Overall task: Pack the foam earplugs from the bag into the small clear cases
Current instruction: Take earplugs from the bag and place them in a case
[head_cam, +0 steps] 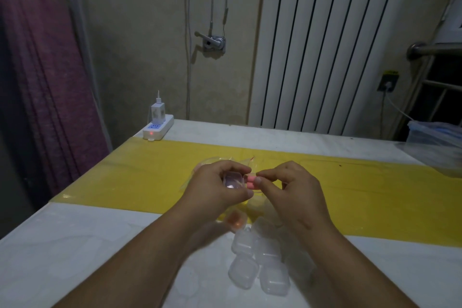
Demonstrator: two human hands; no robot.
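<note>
The left hand [215, 190] gripped one small clear case [233, 180] with curled fingers and thumb above the worktop [75, 232]. Just beside the case, at its 3 o'clock, the right hand [295, 190] pinched two pink foam earplugs [251, 182] between thumb and forefinger. The clear bag [214, 160] lay on the yellow strip [125, 177] at 12 o'clock from the hands and was partly hidden by them, while a group of more clear cases [260, 262] lay at 6 o'clock and a white power strip [158, 128] stood well apart at 10 o'clock.
</note>
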